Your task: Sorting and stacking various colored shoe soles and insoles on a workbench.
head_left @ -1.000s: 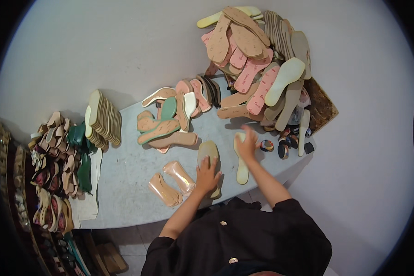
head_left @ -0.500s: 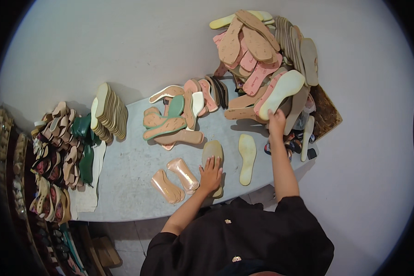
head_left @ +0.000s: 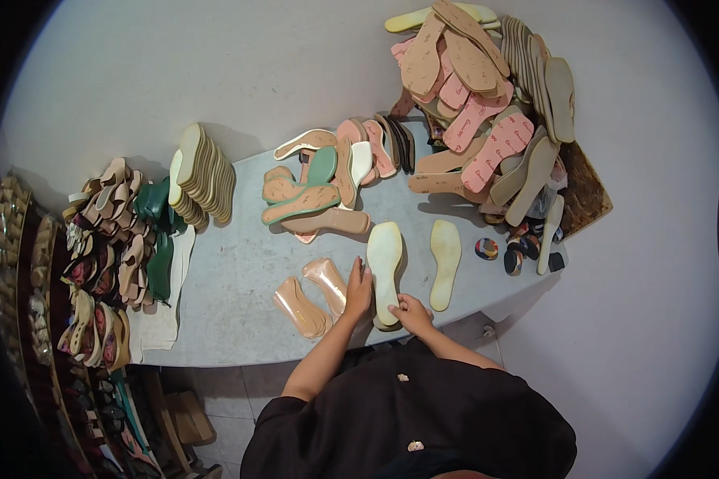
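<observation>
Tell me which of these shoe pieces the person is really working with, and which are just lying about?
In hand:
- cream insole, under both hands
- left hand, flat beside it
- right hand, at its near end
- second cream insole, alongside

Lying about:
- two shiny pink insoles
- heap of pink and tan soles
- stack of pale soles
- sandal pile at the left

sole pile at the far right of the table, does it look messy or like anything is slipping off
Yes. The big pile of soles is heaped loosely, pink and tan pieces crossing at all angles, and one pale sole hangs down over the table's right edge. By contrast, the cream sole under both hands lies flat, beside another.
</observation>
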Demonstrator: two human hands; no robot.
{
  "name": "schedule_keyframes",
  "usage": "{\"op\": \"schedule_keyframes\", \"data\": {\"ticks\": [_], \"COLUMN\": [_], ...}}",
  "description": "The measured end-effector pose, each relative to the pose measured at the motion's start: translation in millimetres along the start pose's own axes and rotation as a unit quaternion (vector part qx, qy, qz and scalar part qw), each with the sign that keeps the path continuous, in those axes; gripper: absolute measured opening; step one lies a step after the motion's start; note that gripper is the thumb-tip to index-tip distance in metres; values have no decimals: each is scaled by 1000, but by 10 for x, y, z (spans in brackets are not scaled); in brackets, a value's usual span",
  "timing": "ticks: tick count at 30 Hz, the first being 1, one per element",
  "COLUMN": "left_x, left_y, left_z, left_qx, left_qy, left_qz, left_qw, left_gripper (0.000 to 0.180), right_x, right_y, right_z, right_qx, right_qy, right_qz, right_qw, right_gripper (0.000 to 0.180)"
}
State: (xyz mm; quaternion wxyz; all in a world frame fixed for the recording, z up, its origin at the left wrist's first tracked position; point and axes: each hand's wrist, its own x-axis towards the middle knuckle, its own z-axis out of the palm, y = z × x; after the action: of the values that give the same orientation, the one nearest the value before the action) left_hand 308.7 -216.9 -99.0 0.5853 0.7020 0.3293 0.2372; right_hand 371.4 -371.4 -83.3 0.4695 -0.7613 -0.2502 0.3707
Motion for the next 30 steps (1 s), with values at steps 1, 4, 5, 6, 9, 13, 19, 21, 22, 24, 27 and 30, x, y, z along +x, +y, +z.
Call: {"op": "schedule_keyframes", "data": {"ticks": [1,4,5,6,9,13,19,21,22,24,27,30], "left_x": [-29,-91,-118,-131,-134,-66,-52,-95,-70,-109,-130,-220], "left_y": [-6,27,11,-4,-27,92,123,394,368,96,-135,497], "left_z": [31,35,34,49,86,113,126,76,99,139,235,-33], "left_qx": [-5,49,56,63,61,92,-1,-201,-205,-167,-151,-285], "left_qy": [-15,-47,-42,-40,-10,7,-20,-69,-65,-26,-33,-85], "left_qz": [-2,7,10,15,24,-49,-222,-266,-262,-256,-226,-176], "left_qw": [1000,998,997,997,998,995,975,940,941,952,962,938], "left_gripper": [56,60,61,63,66,64,48,61,61,58,50,44], "right_x": [8,-33,-110,-123,122,287,253,273,290,173,97,32], "right_y": [-2,-152,-386,-537,-488,-399,-255,-202,-201,-400,-389,-619], "right_z": [-4,-50,-102,-149,-314,-313,11,1,-20,18,160,257], "right_qx": [-1,-111,-196,-279,-356,-357,-309,-265,-270,-158,-124,-140], "right_qy": [0,8,-4,-13,0,65,41,41,40,15,48,79], "right_qz": [0,11,12,12,26,13,42,67,62,106,42,4], "right_qw": [1000,994,981,960,934,932,949,961,960,982,990,987], "right_gripper": [27,30,34,40,47,46,48,51,51,54,59,58]}}
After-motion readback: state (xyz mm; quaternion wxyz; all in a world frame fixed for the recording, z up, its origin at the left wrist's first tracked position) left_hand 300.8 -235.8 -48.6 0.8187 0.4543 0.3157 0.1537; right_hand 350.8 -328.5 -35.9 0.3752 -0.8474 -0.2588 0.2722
